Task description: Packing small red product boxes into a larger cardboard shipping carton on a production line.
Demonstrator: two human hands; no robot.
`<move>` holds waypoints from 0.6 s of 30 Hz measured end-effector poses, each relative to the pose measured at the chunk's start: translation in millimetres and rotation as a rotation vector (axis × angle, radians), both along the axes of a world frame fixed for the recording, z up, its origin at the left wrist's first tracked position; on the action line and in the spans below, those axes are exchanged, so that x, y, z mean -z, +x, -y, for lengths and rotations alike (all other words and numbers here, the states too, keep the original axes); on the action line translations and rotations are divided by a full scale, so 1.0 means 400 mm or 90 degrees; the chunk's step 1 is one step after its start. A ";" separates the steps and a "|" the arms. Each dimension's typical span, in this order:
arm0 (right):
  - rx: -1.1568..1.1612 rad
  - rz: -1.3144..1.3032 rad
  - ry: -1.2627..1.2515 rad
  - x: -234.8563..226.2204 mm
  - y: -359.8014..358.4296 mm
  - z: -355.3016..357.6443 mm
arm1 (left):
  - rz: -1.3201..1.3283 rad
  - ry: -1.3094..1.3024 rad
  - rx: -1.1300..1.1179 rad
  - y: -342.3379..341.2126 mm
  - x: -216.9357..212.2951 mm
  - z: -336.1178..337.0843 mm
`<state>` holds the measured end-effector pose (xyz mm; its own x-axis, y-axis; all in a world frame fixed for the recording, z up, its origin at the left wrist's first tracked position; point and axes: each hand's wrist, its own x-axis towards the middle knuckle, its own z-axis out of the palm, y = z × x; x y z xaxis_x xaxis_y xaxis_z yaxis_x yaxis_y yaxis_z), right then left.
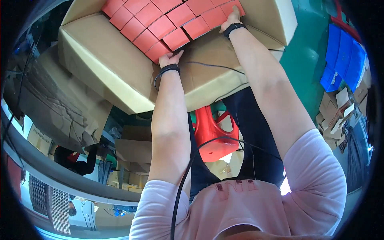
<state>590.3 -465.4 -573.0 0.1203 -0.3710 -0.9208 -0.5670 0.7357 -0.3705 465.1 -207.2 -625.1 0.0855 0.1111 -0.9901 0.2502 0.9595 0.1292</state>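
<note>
A large open cardboard carton (108,56) holds several rows of red boxes (161,27), packed side by side. At the near left end of the nearest row, my left hand (170,59) grips the corner red box (157,51), one finger pointing out to the right. My right hand (233,19) is at the far right end of the same row, with its fingers against the end red box (231,9). Narrow dark gaps show between some boxes of this row. The fingertips of both hands are partly hidden. A black band circles each wrist.
The carton's near flap (212,78) folds down toward me, with a thin black cable across it. Between my legs stands a red plastic stool (218,148). Blue bins (344,56) and flattened cardboard (338,110) lie at right. More cardboard (60,92) is stacked at left.
</note>
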 end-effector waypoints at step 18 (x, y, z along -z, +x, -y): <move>-0.292 0.301 0.078 -1.579 -0.412 0.369 | 0.644 -0.312 0.546 -0.309 -1.537 0.033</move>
